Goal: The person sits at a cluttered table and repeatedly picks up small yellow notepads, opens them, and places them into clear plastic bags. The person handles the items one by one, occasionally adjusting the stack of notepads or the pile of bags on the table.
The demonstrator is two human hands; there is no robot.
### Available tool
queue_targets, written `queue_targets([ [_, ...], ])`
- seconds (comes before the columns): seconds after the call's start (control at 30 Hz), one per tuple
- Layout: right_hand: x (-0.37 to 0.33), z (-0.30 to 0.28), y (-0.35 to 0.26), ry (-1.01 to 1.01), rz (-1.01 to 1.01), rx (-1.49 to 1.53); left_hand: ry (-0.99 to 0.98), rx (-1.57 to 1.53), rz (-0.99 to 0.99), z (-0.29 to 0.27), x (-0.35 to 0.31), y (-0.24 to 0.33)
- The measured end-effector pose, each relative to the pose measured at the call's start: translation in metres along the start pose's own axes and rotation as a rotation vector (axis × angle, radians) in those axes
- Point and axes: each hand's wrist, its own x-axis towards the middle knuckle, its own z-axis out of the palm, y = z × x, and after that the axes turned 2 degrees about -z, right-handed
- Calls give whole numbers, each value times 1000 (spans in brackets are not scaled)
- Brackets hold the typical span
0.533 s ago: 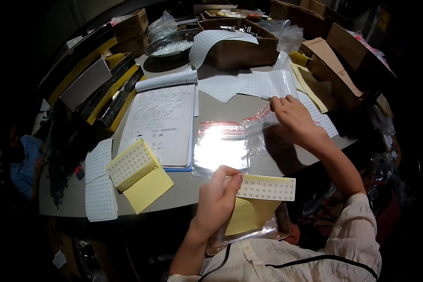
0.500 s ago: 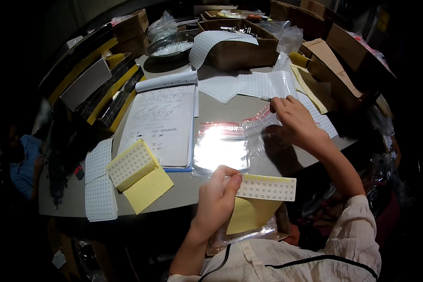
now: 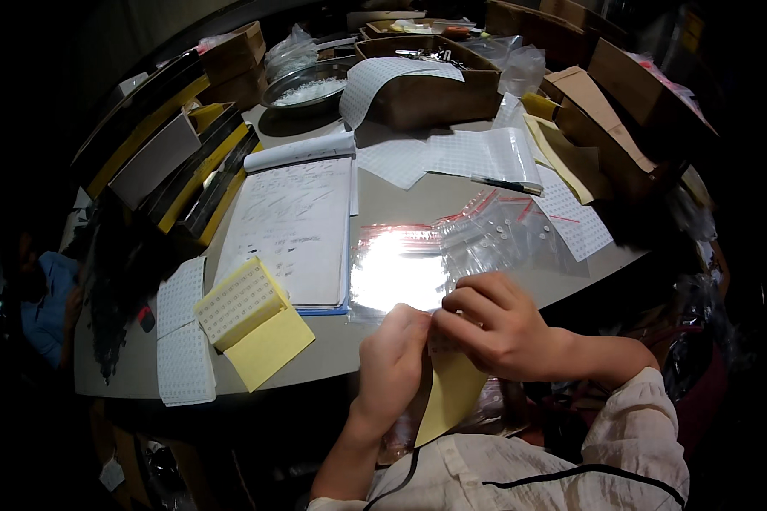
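The left hand [image 3: 389, 362] has fingers clamped on the yellow sheet [image 3: 450, 393] by the tabletop's [image 3: 334, 349] near edge; the right hand [image 3: 504, 330] curls over, grip unclear. Steady left, light right works best.

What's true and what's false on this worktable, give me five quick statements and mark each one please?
1. The left hand holds a yellow-backed label sheet. True.
2. The right hand rests on the notepad. False: the right hand is at the label sheet, beside the left hand.
3. A folded yellow card overlaps the notepad. True.
4. The clear bags lie left of the notepad. False: the clear bags lie to its right.
5. The metal bowl is empty. False: the metal bowl holds white bits.
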Motion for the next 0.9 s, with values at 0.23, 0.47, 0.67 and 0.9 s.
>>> queue_targets([
  [0.23, -1, -4, 12, 111, 87, 372, -39, -191, -113, 3, 0, 0],
  [0.47, -9, 13, 28, 144, 174, 306, -93, -30, -190, -1, 0, 12],
  [0.67, -8, 7, 50, 124, 345, 522, -146, 3, -170, 1, -6, 20],
  [0.9, -3, 21, 106, -246, 435, 175, -149, -41, -166, 1, -4, 21],
])
